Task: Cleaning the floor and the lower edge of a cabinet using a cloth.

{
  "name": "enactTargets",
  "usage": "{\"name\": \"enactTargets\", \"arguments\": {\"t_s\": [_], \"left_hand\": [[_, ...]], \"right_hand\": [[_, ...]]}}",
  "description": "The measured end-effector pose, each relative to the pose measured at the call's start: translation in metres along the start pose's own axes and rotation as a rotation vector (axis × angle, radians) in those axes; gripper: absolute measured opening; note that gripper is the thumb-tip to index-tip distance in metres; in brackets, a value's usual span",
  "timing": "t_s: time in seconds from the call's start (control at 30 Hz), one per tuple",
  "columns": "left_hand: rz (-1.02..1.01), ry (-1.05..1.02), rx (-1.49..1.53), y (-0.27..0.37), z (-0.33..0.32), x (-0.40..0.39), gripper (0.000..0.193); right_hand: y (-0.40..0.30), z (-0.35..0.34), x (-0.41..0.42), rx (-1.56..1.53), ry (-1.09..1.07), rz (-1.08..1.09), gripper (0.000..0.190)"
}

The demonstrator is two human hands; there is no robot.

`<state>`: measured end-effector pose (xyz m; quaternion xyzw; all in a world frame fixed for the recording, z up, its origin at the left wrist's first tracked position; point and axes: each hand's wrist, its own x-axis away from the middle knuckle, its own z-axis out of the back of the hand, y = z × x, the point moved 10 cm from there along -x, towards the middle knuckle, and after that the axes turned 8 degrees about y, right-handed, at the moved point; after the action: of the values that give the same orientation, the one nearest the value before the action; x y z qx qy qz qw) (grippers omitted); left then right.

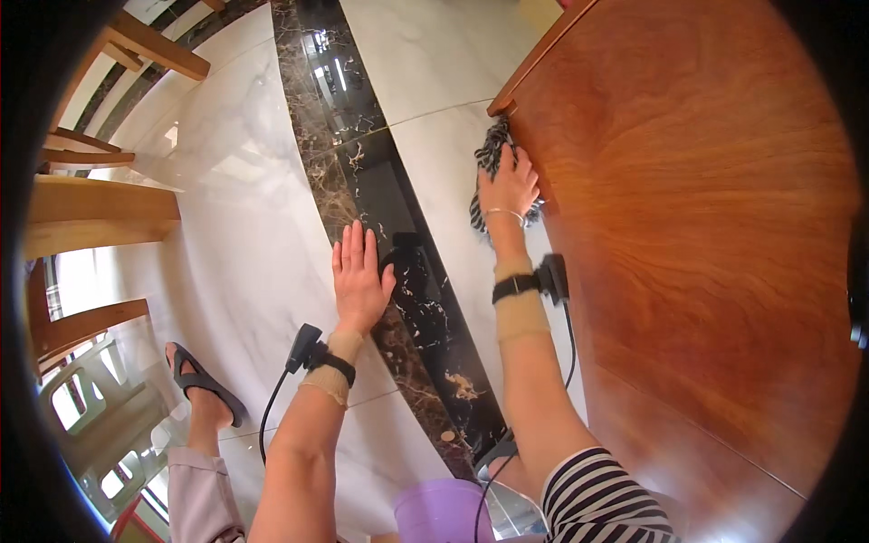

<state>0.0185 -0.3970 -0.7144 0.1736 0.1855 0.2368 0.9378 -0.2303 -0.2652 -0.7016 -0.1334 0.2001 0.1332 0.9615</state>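
My left hand (362,278) lies flat, palm down, on the brown and black marble strip (407,224) of the tiled floor, its fingers nearly together and the thumb apart. It holds nothing. Farther forward on the right, my right hand (508,182) presses on a crumpled black-and-white striped cloth (490,153). The cloth lies on the white floor tile against the lower edge of a reddish-brown wooden panel (679,203). The fingers are bent over the cloth, and part of it is hidden under the palm.
A purple plastic bucket (445,509) stands near me at the bottom. Wooden furniture legs (102,210) and a pale plastic chair or stool (108,421) are at the left. My sandalled foot (204,383) rests on the floor there. Black cables hang from devices on both wrists.
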Motion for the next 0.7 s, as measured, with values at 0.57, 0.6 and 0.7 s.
{"name": "enactTargets", "arguments": {"t_s": [0.57, 0.6, 0.7], "left_hand": [[0.002, -0.016, -0.014, 0.002, 0.001, -0.001, 0.061], [0.006, -0.015, -0.016, -0.001, 0.001, -0.001, 0.061], [-0.008, 0.01, -0.029, -0.004, 0.003, 0.002, 0.062]], "right_hand": [[-0.099, -0.03, -0.019, -0.111, -0.336, 0.358, 0.065], [-0.101, -0.024, -0.008, -0.153, -0.24, 0.416, 0.05], [-0.097, 0.009, 0.064, -0.243, -0.1, 0.523, 0.035]]}}
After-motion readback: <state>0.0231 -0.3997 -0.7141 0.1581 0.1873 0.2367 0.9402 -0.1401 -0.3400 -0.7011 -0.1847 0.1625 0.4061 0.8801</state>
